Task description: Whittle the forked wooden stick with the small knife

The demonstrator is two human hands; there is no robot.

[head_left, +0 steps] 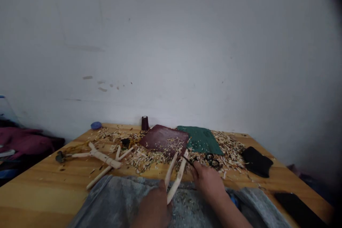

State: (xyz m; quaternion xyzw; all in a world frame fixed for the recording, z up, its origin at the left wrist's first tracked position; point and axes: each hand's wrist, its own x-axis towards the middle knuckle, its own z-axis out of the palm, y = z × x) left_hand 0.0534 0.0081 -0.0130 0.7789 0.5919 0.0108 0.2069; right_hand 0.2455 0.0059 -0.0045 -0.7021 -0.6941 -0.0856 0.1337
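Note:
My left hand [155,205], blurred, is closed around the lower end of a peeled forked stick [178,181]. Its two pale prongs point up and away from me. In my right hand [210,181], fingers wrapped round its hidden handle, is a knife [188,161] with a thin dark blade. The blade tip is at the right prong, near its upper end; whether it touches cannot be made out. Under both hands lies a grey cloth [120,199] over my lap and the table edge, sprinkled with shavings.
Another peeled forked stick [105,158] lies left on the wooden table [34,199]. Wood shavings [229,148] surround maroon [162,137] and green [203,139] sheets. Black-handled scissors [212,160], a thread cone [144,123], a purple roll [96,125] and a black phone-like slab [298,208] also lie there.

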